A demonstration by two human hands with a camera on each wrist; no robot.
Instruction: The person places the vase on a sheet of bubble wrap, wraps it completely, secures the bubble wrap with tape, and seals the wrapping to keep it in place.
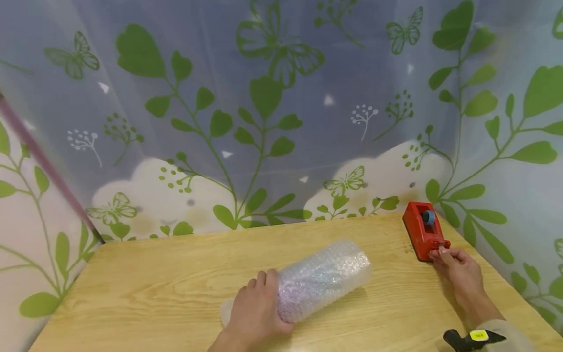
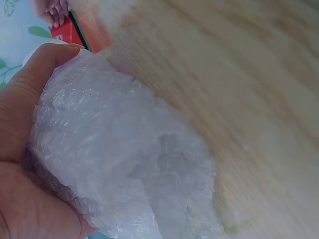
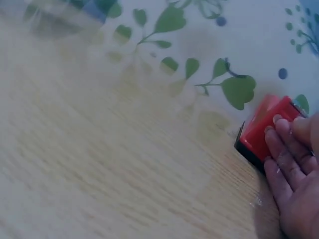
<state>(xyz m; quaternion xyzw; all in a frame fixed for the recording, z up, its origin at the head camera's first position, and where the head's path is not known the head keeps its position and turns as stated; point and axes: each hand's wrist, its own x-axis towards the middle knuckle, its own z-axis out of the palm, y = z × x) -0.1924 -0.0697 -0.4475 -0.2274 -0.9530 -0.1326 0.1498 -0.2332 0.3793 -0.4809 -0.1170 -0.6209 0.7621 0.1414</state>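
My left hand [image 1: 257, 308] grips the near end of a bubble-wrapped roll [image 1: 325, 276], which lies slanted on the wooden table. In the left wrist view the thumb and fingers curl round the clear bubble wrap [image 2: 114, 129], its loose layers folded toward the open end. A pinkish and bluish tint shows through the wrap; what is inside is hidden. At the right, my right hand [image 1: 462, 274] pinches the tape end at the front of a red tape dispenser [image 1: 415, 232]. Its fingers rest against the dispenser's front [image 3: 256, 137] in the right wrist view.
A blue-cored tape roll [image 1: 428, 217] sits inside the dispenser. The light wooden table [image 1: 154, 278] meets a leaf-and-butterfly printed curtain [image 1: 198, 146] at the back and sides. A black strap with a yellow label [image 1: 478, 335] is by the right wrist.
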